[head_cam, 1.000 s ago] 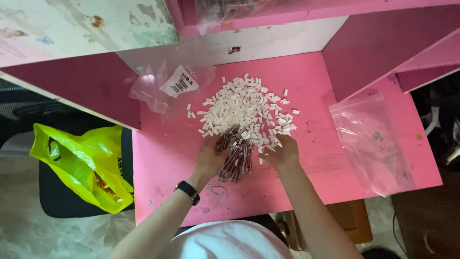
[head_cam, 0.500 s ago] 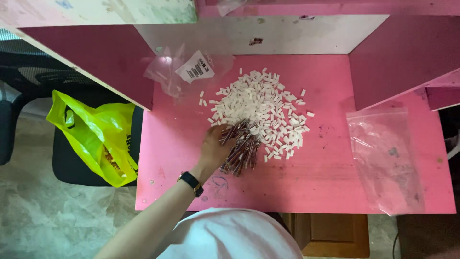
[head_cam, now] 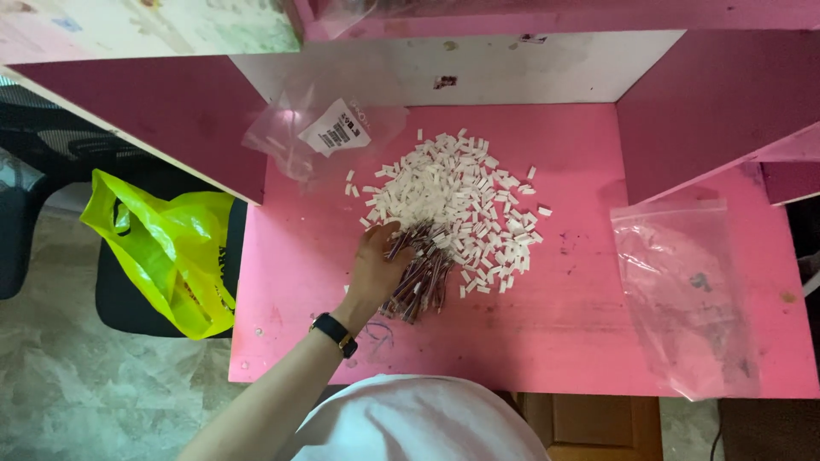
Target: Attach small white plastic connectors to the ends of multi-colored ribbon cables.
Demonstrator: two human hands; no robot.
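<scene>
A heap of several small white pieces lies on the pink desk. At its near edge sits a bundle of thin dark reddish sticks. My left hand, with a black wristwatch on the wrist, rests on the left side of that bundle, fingers curled onto the sticks; whether it grips them is unclear. My right hand is out of view.
A crumpled clear plastic bag with a white label lies at the back left of the desk. Another clear bag lies flat at the right. A bright yellow-green bag sits on a dark chair left of the desk. Pink side walls flank the desk.
My right hand, which was on the bundle a second ago, has left the view. My left hand stays on the sticks. The camera has shifted slightly.
</scene>
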